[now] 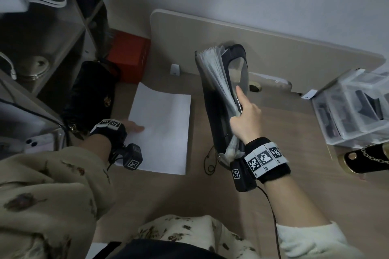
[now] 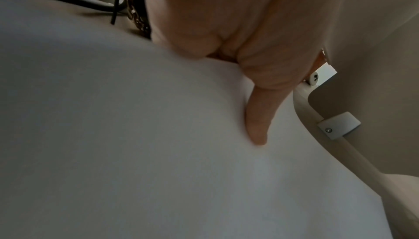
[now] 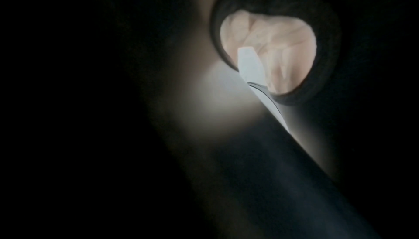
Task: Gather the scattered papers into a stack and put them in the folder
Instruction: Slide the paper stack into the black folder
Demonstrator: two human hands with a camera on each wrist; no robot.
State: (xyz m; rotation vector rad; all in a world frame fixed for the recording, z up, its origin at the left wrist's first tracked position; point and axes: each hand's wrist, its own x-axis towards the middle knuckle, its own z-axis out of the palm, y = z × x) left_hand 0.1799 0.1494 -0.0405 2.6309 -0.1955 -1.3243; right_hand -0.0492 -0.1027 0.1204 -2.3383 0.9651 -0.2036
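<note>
The papers point(image 1: 160, 126) lie as 1 squared white stack on the desk point(image 1: 294, 174), left of centre in the head view, so gathering looks done and the step in hand is filing them. The left hand point(image 1: 131, 127) rests at the stack's left edge with its thumb point(image 2: 258, 123) flat on the top sheet; the other fingers are hidden, perhaps tucked under the edge. Just right of the stack, the folder point(image 1: 223, 99) stands tilted at frame centre, fanned open on its sleeves, and the right hand point(image 1: 245, 118) grips its right cover, thumb on the outside. The next move calls for lifting the stack without letting sheets slide and feeding it into 1 sleeve while the folder is held open.

The left wrist view shows the thumb's contact with the paper, which the head view blurs. The right wrist view is mostly dark, showing only curled fingers point(image 3: 283, 46) clamped around a white edge. Only the head view shows the stack and folder together.
</note>
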